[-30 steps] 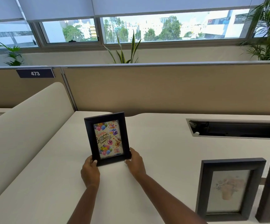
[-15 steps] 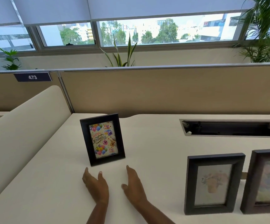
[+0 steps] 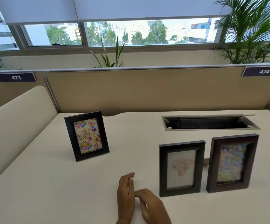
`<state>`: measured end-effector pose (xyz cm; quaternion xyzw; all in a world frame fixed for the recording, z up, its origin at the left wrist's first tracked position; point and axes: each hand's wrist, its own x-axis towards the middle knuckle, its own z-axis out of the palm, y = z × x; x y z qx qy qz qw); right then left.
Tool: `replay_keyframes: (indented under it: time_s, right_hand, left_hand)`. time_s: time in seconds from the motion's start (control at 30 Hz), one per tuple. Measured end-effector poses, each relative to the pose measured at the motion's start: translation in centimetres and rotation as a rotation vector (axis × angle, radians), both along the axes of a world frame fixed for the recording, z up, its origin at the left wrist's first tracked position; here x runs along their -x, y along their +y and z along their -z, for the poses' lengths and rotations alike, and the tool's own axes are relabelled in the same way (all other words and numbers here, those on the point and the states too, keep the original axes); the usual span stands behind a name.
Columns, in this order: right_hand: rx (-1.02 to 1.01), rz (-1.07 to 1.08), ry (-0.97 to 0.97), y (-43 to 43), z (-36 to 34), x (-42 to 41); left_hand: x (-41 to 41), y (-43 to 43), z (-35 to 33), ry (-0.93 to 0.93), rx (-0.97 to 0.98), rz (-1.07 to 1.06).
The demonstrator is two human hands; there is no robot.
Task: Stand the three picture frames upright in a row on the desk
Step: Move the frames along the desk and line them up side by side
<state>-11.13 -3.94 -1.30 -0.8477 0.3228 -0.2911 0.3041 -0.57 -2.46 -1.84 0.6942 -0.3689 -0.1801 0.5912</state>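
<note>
Three picture frames stand upright on the cream desk (image 3: pixel 50 183). A black frame with a birthday card (image 3: pixel 86 136) stands at the left, leaning back slightly. A black frame with a pale flower-pot picture (image 3: pixel 181 168) stands at the right, and a dark brown frame with a colourful picture (image 3: pixel 232 162) stands close beside it, further right. My left hand (image 3: pixel 125 196) and my right hand (image 3: pixel 152 206) hover side by side near the front edge, between the birthday frame and the flower frame. Both hands hold nothing, fingers loosely extended, touching no frame.
An open cable slot (image 3: pixel 209 122) is sunk into the desk behind the two right frames. A tan partition (image 3: pixel 147 89) with tags 473 and 474 closes the back. A curved cream divider (image 3: pixel 17 123) borders the left side. Plants stand behind the partition.
Both hands let go of the birthday frame, which stays standing, and drew back toward me and to the right. The view shifted right, bringing the brown frame fully into sight.
</note>
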Motion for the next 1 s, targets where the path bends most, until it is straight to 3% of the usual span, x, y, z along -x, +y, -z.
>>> replay_keyframes:
  time_s: [0.17,0.27,0.5,0.83,1.0]
  right_hand:
    - [0.431,0.118,-0.2,-1.2,-5.2,4.9]
    - [0.545,0.306,-0.257,-2.4,-7.4,7.3]
    - [0.266,0.61,-0.349,-5.4,-7.4,10.4]
    - [-0.049,0.576,-0.254,-5.0,-3.2,11.0]
    - [-0.23,0.565,-0.268,-5.3,-1.9,10.7]
  left_hand:
    - [3.7,-1.1,-2.0,-0.004,0.074,0.073]
    - [5.3,-1.4,-3.3,-0.06,0.101,0.12]
    - [6.8,-1.6,-3.3,-0.123,0.042,0.211]
    - [6.3,-1.8,-2.6,-0.038,-0.153,0.255]
    - [5.0,-2.0,-2.9,-0.03,-0.162,0.182]
